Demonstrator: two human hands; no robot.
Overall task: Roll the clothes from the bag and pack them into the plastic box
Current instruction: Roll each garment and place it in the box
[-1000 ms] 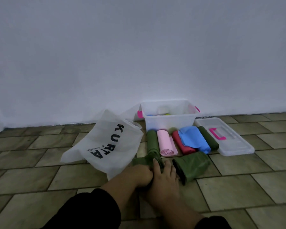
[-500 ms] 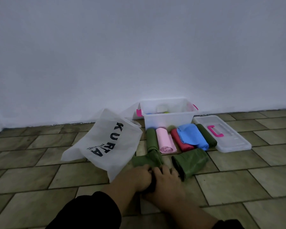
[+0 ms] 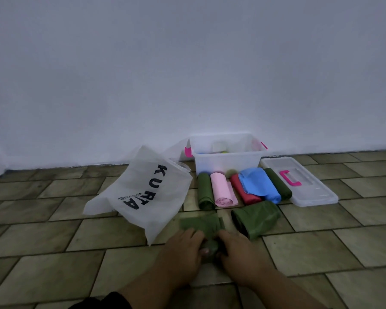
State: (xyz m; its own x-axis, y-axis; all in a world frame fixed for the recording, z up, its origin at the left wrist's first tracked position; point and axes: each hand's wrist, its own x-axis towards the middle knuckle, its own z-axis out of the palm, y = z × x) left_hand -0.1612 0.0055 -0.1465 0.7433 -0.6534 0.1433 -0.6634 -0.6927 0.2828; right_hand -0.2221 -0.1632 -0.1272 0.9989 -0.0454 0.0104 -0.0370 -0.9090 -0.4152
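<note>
A green garment (image 3: 202, 224) lies flat on the tiled floor, its near end rolled up. My left hand (image 3: 183, 248) and my right hand (image 3: 236, 247) grip that roll from either side, thumbs curled round it. Beyond it lie rolled clothes: a green roll (image 3: 205, 190), a pink roll (image 3: 221, 189), a red roll (image 3: 244, 192), a blue garment (image 3: 257, 182) and a dark green roll (image 3: 277, 182). A bigger green roll (image 3: 255, 218) lies to the right. The clear plastic box (image 3: 226, 160) stands by the wall. The white bag (image 3: 143, 192) lies at the left.
The box's clear lid (image 3: 310, 188) with a pink handle lies on the floor right of the rolls. A white wall runs behind everything. Bare floor tiles stretch to the left and right of my hands.
My hands have drawn back toward me and apart on the green garment, and its far end now lies flatter on the floor. The view has tilted slightly.
</note>
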